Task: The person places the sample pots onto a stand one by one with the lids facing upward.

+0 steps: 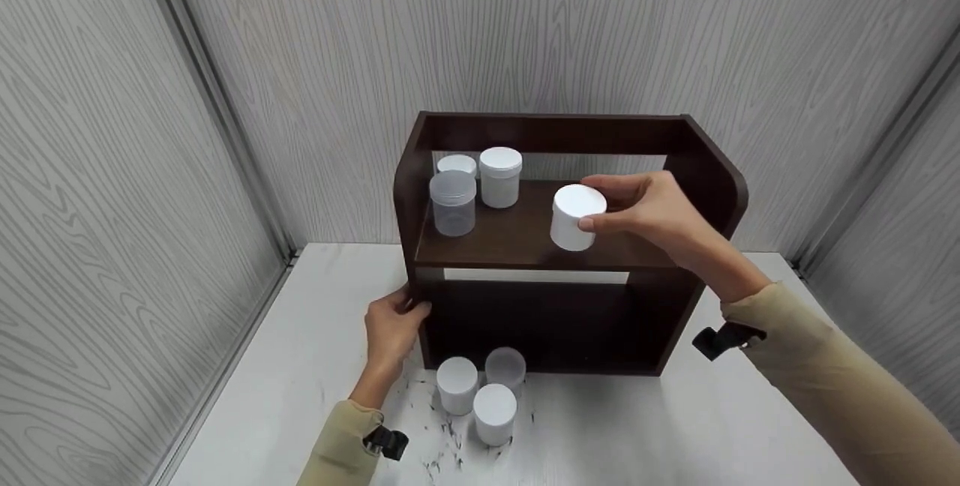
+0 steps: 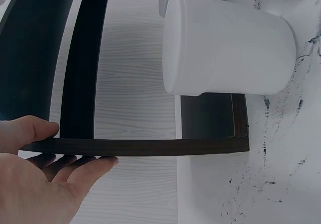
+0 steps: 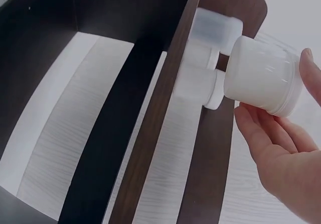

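My right hand (image 1: pixel 609 205) grips a white lidded jar (image 1: pixel 575 218) by its side, tilted, just above the right part of the dark brown shelf unit's upper board (image 1: pixel 517 242). In the right wrist view its fingers (image 3: pixel 266 138) wrap the same jar (image 3: pixel 261 76). My left hand (image 1: pixel 405 312) holds the unit's left side panel (image 1: pixel 411 193) near the bottom; in the left wrist view that panel's edge (image 2: pixel 150 146) lies between thumb and fingers (image 2: pixel 75 164). At the board's left end stand a translucent jar (image 1: pixel 452 203) and two white-lidded jars (image 1: pixel 500 176).
Three more jars stand on the white table (image 1: pixel 645 433) in front of the unit: two white (image 1: pixel 457 385), (image 1: pixel 494 413) and one translucent (image 1: pixel 505 367). Black specks mark the table around them. Grey wood-grain walls (image 1: pixel 112 171) close in behind and on both sides.
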The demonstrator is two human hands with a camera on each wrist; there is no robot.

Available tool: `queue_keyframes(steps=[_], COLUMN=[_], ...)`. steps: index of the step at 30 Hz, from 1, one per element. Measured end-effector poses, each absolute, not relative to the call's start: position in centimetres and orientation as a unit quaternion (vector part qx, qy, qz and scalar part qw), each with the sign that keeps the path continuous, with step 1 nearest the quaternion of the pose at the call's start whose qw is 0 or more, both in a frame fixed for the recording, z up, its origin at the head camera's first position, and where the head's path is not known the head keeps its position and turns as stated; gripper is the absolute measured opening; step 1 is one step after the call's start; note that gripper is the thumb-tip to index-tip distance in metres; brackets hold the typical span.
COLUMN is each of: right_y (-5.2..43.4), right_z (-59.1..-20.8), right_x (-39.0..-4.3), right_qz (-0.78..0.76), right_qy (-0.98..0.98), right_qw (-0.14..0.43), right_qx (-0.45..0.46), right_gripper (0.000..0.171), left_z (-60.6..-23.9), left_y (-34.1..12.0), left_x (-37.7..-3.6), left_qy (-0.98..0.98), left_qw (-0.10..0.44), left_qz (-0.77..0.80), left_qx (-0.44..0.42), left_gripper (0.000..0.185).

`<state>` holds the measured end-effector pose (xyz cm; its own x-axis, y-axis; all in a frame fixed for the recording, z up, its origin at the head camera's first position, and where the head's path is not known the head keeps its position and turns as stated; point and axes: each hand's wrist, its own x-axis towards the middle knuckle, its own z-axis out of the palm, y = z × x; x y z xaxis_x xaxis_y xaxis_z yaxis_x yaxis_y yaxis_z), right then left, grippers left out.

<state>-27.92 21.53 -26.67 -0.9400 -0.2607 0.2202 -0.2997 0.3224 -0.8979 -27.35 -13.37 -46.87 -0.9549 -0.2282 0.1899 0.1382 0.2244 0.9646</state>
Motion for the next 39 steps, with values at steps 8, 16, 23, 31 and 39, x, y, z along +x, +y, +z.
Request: queue_keyframes(steps=[8,16,23,31,39], right_y=[20.9,20.6,20.6,20.7,20.5], right_z=[-26.0,-26.1,-26.3,-26.6,-27.3], right_x=[-30.7,-33.4,-35.4,-37.2,-38.8], right_qz=[0.553,0.534,0.532,0.529,0.534], right_qy=[-0.817,-0.831,-0.833,-0.837,-0.833], right_qw=[0.020,0.020,0.010,-0.010,-0.020], right_qx=[0.161,0.153,0.151,0.139,0.146], right_gripper=[0.064,0.066,0.066,0.065,0.062], left_z=[-46.9,-46.9,-46.9,-46.9,-46.8], left_y=[-13.4,-13.4,-13.4,-13.5,-13.5], left_x=[-27.3,-27.3,-27.3,-27.1,-27.0], left_qy=[-0.766,-0.772,-0.771,-0.771,-0.771], left_qw=[0.141,0.143,0.149,0.151,0.153], left_qz=[-0.626,-0.619,-0.619,-0.618,-0.618], left_qx=[0.022,0.028,0.026,0.020,0.018], left_gripper=[0.050,0.049,0.048,0.048,0.047])
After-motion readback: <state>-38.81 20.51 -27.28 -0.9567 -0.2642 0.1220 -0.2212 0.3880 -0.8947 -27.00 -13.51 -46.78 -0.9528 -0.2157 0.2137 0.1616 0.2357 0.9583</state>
